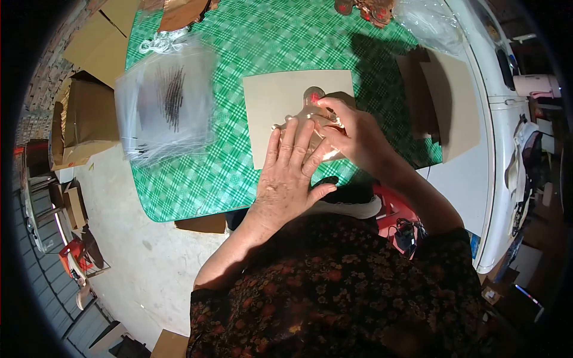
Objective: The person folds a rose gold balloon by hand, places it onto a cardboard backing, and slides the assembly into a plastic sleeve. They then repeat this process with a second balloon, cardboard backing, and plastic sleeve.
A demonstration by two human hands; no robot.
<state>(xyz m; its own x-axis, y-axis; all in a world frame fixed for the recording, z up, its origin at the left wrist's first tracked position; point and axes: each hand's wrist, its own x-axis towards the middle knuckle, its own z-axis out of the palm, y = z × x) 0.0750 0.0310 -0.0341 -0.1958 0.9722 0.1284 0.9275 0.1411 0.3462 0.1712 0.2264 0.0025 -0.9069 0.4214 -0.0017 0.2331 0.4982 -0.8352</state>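
A beige sheet of card (262, 95) lies on the green checked tablecloth in front of me. On it is a shiny brown foil-like piece (311, 110) with a red mark near its rounded top and small white spots; its lower part is hidden under my hands. My left hand (287, 170) lies flat across its lower left, fingers extended and thumb out to the side. From the right, my right hand (352, 134) has bent fingers gripping the piece's right side, index finger close to the red mark.
A stack of clear plastic bags (170, 98) with dark marks lies on the left of the green table (179, 191). More brown shiny pieces (373, 11) and clear plastic (427, 24) are at the far edge. Card sheets (450, 104) lie right. Cardboard boxes (89, 113) stand left.
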